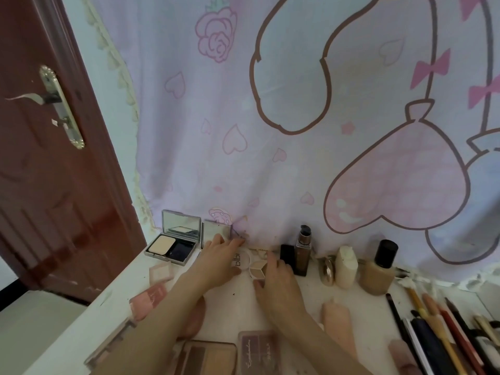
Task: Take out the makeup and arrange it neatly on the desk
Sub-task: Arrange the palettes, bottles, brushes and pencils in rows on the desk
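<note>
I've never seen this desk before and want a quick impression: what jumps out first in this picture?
The big pastel curtain with hearts, bows and a rose fills the background behind the desk. At the centre, the left hand and right hand meet over a small round open compact. An open mirrored powder case sits back left; bottles line the back right.

White desk bears compacts, bottles, pencils.
</note>
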A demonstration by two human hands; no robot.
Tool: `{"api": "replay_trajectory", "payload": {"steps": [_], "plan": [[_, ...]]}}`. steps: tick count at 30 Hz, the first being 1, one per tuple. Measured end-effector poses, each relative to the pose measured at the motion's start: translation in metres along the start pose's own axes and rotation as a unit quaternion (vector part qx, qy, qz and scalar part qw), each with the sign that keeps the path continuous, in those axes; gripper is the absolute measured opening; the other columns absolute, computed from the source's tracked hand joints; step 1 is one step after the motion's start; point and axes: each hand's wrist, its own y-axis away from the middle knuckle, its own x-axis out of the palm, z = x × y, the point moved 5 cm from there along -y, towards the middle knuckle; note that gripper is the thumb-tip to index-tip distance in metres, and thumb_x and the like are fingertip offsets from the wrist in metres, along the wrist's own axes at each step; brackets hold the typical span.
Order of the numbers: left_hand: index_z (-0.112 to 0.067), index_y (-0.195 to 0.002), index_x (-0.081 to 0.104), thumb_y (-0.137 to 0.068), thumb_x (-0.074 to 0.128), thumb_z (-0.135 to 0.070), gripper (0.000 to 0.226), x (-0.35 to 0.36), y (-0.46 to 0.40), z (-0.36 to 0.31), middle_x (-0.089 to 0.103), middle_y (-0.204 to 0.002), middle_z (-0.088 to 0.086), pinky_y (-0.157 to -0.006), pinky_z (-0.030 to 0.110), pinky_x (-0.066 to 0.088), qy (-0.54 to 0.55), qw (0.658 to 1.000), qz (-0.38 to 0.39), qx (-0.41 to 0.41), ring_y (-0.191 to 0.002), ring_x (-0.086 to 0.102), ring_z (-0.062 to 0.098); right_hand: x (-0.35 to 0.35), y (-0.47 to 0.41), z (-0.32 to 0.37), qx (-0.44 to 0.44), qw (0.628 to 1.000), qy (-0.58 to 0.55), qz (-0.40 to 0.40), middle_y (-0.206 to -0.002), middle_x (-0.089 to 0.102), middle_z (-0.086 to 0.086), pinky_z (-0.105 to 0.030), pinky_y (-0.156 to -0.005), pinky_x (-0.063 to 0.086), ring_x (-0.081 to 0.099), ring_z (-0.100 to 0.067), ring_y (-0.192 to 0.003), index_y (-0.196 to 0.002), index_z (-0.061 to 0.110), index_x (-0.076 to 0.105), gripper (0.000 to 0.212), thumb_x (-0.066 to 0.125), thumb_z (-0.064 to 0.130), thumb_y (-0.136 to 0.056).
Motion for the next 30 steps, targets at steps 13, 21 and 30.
{"api": "replay_trajectory", "payload": {"steps": [13,21,30], "plan": [[-0.022,-0.141,0.028,-0.088,0.056,-0.031,0.061,0.001,0.011,0.004,0.045,-0.133,0.000,-0.097,0.028,0.029,0.021,0.999,-0.047,0.007,-0.117,0.036,0.023,-0.002,-0.008,0.002,-0.001,1.000,0.014,-0.024,-0.139,0.035,-0.007,-0.027,-0.085,0.046,0.050,-0.021,-0.112,-0.141,0.013,0.025,0.061,0.044,-0.005,-0.086],[-0.023,-0.133,0.044,-0.092,0.052,-0.027,0.042,-0.016,0.066,0.002,0.047,-0.132,0.000,-0.103,0.031,0.030,0.121,0.990,-0.065,0.015,-0.124,0.037,0.019,-0.013,0.027,0.003,-0.015,0.996,-0.091,-0.007,-0.153,0.019,-0.002,-0.028,-0.093,0.038,0.044,-0.023,-0.123,-0.141,0.017,0.026,0.055,0.049,0.012,-0.091],[-0.025,-0.122,0.056,-0.093,0.050,-0.024,0.030,-0.019,0.171,-0.019,0.050,-0.126,-0.005,-0.100,0.022,0.028,0.165,0.980,-0.115,0.006,-0.121,0.039,0.011,-0.016,0.092,0.011,-0.104,0.989,-0.060,0.087,-0.141,0.042,0.002,-0.019,-0.103,0.027,0.039,-0.012,-0.127,-0.133,0.020,0.047,0.037,0.043,0.029,-0.097]]}}
